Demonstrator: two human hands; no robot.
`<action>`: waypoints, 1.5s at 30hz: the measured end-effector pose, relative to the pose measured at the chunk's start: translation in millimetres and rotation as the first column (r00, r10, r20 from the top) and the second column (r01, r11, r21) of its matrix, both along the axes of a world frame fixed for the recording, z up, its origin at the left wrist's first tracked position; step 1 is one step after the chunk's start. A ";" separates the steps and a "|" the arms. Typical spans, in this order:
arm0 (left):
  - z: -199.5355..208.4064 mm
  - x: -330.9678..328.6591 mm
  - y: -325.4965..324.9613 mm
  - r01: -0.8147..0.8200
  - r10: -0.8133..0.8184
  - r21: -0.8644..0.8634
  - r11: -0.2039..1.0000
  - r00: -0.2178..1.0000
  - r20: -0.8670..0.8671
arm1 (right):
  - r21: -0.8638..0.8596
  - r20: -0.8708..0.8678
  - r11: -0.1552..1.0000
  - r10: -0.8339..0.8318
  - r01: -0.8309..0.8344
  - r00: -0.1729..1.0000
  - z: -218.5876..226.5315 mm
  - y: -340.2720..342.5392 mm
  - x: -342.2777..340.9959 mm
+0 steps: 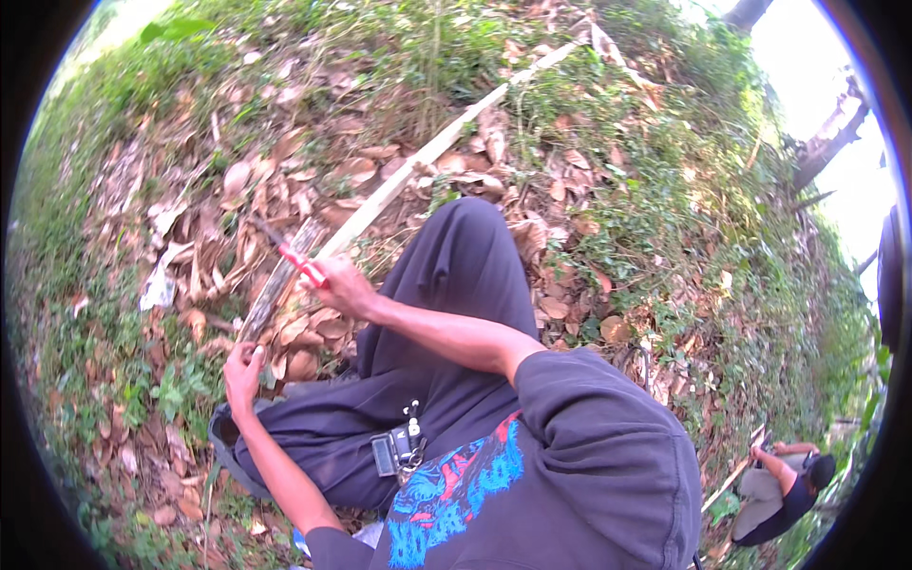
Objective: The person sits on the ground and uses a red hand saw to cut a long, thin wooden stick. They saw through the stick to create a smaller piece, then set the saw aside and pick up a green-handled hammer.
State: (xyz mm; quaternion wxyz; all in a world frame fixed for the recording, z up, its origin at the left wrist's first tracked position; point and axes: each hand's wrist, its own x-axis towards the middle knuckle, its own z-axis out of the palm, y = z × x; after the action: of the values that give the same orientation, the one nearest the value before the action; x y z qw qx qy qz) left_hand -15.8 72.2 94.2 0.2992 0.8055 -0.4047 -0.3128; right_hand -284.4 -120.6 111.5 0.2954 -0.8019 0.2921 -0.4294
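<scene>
My right hand [348,288] is closed round the red handle of a knife [302,267], whose narrow dark blade points away to the left. A long pale wooden strip [418,163] runs from beside this hand far up to the right over the leaves. Below the knife lies a weathered grey piece of wood [271,293], slanting toward my left hand [244,373]. The left fingers are curled and pressed together at its near end. What they pinch is too small to make out.
I sit on the ground, one dark-trousered knee [465,247] raised beside the strip. Dry leaves and low green plants surround me. A crumpled pale wrapper [163,275] lies left. Keys with a small device [394,450] rest on my lap. Another person [784,484] sits at lower right, near a pale stick.
</scene>
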 end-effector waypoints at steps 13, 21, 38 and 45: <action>12.7 -7.1 -5.1 0.044 -0.045 0.018 0.999 0.996 0.075 | 0.425 0.607 0.844 0.002 -0.327 0.795 150.6 -93.2 -84.2; 20.0 -14.4 -5.3 0.037 -0.041 0.074 0.997 0.997 0.061 | 0.663 0.637 0.710 -0.368 -0.237 0.677 90.9 -110.5 -94.2; 15.4 -12.0 -3.1 0.042 -0.042 0.080 0.996 0.999 -0.003 | 0.700 0.573 0.694 -0.405 -0.169 0.713 90.6 -99.7 -89.2; 9.0 -7.7 -4.0 0.064 -0.064 0.065 0.996 0.998 -0.004 | 0.697 0.574 0.692 -0.380 -0.189 0.726 84.4 -103.8 -92.5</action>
State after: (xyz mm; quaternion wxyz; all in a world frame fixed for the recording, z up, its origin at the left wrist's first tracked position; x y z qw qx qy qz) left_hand -23.4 68.3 103.2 0.2630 0.8011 -0.4197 -0.3360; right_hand -376.9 -224.4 195.8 0.6435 -0.3882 0.3504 -0.5589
